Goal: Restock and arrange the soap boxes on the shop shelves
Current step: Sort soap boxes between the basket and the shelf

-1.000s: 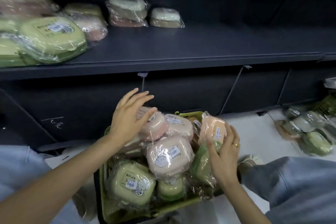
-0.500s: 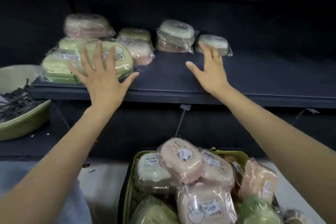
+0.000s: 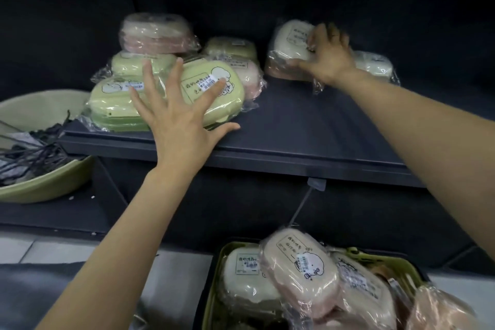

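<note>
A person reaches with both bare arms to a dark shop shelf [image 3: 308, 126] stocked with plastic-wrapped soap boxes; the left hand [image 3: 178, 118] is spread wide, fingers straight, laid against the front green soap box [image 3: 214, 94] at the shelf's left end, the thumb resting near the shelf's front edge; that box leans on a stack of 2 more green soap boxes [image 3: 115, 104] beside it, with a pink soap box [image 3: 156, 32] topping the pile behind and another pink-and-cream wrapped box [image 3: 246, 72] just to the right of the front box. Toward the shelf's back, the right hand [image 3: 328, 57] curls its fingers over a cream soap box [image 3: 290, 40], tilted up on a pinkish one beneath; the fingertips are blurred; a further cream wrapped box [image 3: 375, 65] sits just right of that hand. Below the shelf, a green basket [image 3: 214, 289] holds more wrapped soap boxes, a pink one [image 3: 300, 270] uppermost; left of the shelf, a green bowl [image 3: 48, 185] holds dark cords.
</note>
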